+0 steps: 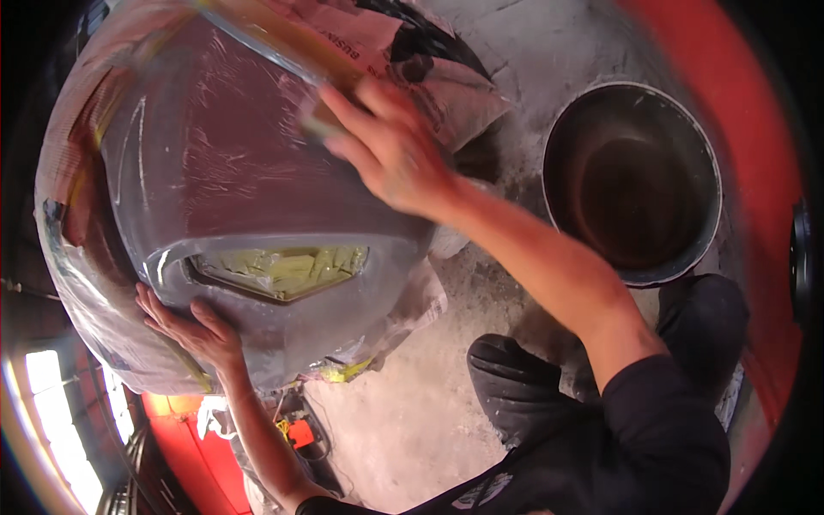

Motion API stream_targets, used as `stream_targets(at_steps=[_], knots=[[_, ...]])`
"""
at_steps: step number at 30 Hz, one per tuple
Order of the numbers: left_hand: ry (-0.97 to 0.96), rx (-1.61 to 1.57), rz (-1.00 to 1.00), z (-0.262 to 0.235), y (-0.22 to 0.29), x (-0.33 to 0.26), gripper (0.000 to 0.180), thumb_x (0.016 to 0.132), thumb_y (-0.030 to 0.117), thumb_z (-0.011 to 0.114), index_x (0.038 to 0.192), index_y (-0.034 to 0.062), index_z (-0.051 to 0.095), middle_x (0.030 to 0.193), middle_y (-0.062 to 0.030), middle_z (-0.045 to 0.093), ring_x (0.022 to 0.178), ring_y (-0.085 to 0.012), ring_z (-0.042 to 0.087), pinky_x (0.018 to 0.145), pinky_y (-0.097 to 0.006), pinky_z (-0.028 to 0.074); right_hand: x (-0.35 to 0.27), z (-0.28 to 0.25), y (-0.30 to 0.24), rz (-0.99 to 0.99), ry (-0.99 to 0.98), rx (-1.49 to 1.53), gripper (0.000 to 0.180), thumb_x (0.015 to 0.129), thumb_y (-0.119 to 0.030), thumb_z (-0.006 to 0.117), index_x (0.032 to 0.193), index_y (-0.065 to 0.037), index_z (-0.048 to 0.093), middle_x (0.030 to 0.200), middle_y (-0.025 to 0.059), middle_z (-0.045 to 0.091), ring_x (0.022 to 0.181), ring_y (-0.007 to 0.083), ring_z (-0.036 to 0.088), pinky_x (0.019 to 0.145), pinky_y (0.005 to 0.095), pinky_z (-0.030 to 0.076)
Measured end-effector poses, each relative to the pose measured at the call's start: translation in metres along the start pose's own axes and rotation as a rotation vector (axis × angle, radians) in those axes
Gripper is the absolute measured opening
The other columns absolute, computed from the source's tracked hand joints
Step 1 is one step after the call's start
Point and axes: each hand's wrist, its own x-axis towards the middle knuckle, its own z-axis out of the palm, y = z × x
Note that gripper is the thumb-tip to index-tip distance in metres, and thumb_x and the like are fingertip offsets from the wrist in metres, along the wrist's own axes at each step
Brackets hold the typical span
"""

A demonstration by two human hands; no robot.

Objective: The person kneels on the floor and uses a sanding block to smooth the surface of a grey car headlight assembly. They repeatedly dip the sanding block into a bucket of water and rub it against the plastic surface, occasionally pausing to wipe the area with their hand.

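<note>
A grey-primed car body panel (257, 154), streaked with wet marks, fills the upper left. Its lamp-shaped opening (283, 268) is covered with yellowish masking. Below that opening's left end, my left hand (193, 330) lies on the panel with fingers spread, holding nothing. My right hand (390, 150) is at the panel's upper right, its fingers closed around a small tan block (321, 122); motion blurs the block's shape. Past the fingers, a long amber-brown strip with a pale edge (283, 43) runs along the top, also smeared; I cannot tell whether the hand touches it.
Masking paper (455, 94) covers the bodywork around the panel. On the concrete floor (403, 412) at right stands a large black tub (635, 184), near my bent knees. A red curved surface (738, 112) borders the far right. An orange-red object with cables (300, 433) lies lower left.
</note>
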Motion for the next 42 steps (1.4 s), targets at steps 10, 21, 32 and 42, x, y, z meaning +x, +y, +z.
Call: stream_targets(at_steps=[10,21,32,42], knots=[[-0.009,0.007,0.011,0.000,0.000,0.000,0.069,0.113,0.044,0.043,0.163,-0.0033,0.033,0.168,-0.0254,0.039,0.160,-0.0461,0.032,0.130,-0.064,0.015,0.004,0.005,-0.002,-0.020,0.032,0.001,0.054,0.096,-0.017,0.074,0.144,0.005,0.062,0.104,0.0189,0.061,0.099,0.0366,0.062,0.090,0.0472,0.049],[0.016,-0.025,-0.009,0.008,0.006,0.003,0.070,0.113,0.046,0.042,0.163,-0.0021,0.033,0.168,-0.0238,0.040,0.159,-0.0448,0.033,0.129,-0.065,0.015,0.007,0.000,0.000,-0.088,0.034,-0.035,0.053,0.095,-0.019,0.076,0.141,0.005,0.063,0.099,0.0165,0.059,0.095,0.0361,0.060,0.085,0.0467,0.049],[0.011,0.003,-0.013,0.000,0.001,0.002,0.069,0.114,0.045,0.042,0.163,-0.0032,0.034,0.168,-0.0243,0.040,0.160,-0.0445,0.033,0.130,-0.065,0.015,-0.011,-0.009,-0.012,-0.065,-0.070,0.002,0.049,0.098,-0.023,0.073,0.138,0.005,0.065,0.103,0.0192,0.064,0.095,0.0363,0.064,0.086,0.0460,0.052],[0.012,-0.028,-0.009,0.003,0.002,0.002,0.069,0.114,0.046,0.042,0.163,-0.0025,0.034,0.168,-0.0243,0.040,0.160,-0.0444,0.033,0.130,-0.065,0.014,0.005,-0.002,0.003,-0.126,-0.029,-0.039,0.050,0.096,-0.021,0.075,0.136,0.007,0.067,0.098,0.0157,0.061,0.094,0.0329,0.062,0.084,0.0435,0.051]])
